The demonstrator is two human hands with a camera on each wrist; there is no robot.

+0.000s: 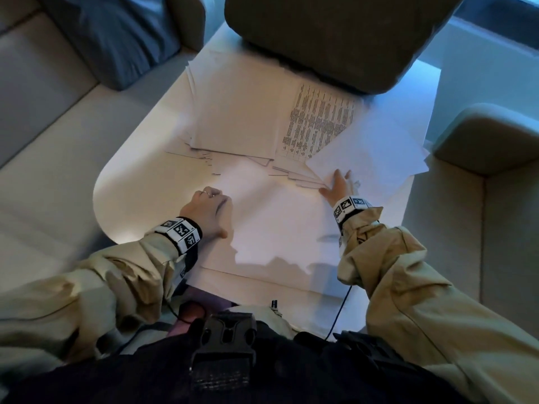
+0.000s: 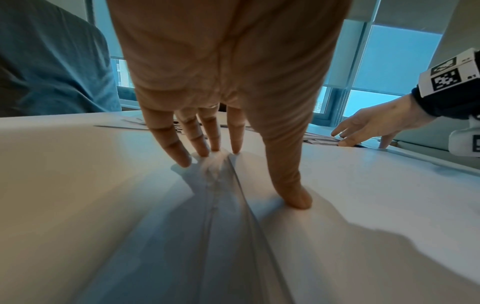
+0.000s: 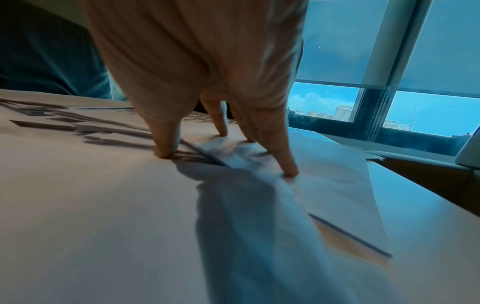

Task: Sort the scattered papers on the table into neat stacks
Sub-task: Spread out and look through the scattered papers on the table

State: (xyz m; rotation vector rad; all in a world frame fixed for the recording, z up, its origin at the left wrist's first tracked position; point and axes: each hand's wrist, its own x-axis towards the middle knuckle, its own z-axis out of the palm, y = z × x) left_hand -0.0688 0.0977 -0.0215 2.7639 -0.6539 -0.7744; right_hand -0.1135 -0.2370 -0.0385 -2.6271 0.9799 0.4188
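Note:
White papers lie scattered over the white table (image 1: 116, 182). A large blank sheet (image 1: 277, 228) lies nearest me. My left hand (image 1: 208, 211) rests on its left part, with fingertips (image 2: 207, 153) at the paper's edge and the thumb pressing on top. Further back lie a loose pile of blank sheets (image 1: 236, 112) and a printed sheet (image 1: 318, 121) with dense text. My right hand (image 1: 338, 185) presses spread fingertips (image 3: 289, 171) on the near corner of a blank sheet (image 1: 370, 150) at the right, where several sheet edges overlap. Neither hand grips anything.
A dark grey cushioned seat (image 1: 335, 39) overhangs the table's far edge and covers the papers there. A blue cushion (image 1: 116, 39) lies on the pale sofa at the left. A padded armrest (image 1: 481, 135) stands at the right. A thin black cable (image 1: 341, 310) hangs from my right sleeve.

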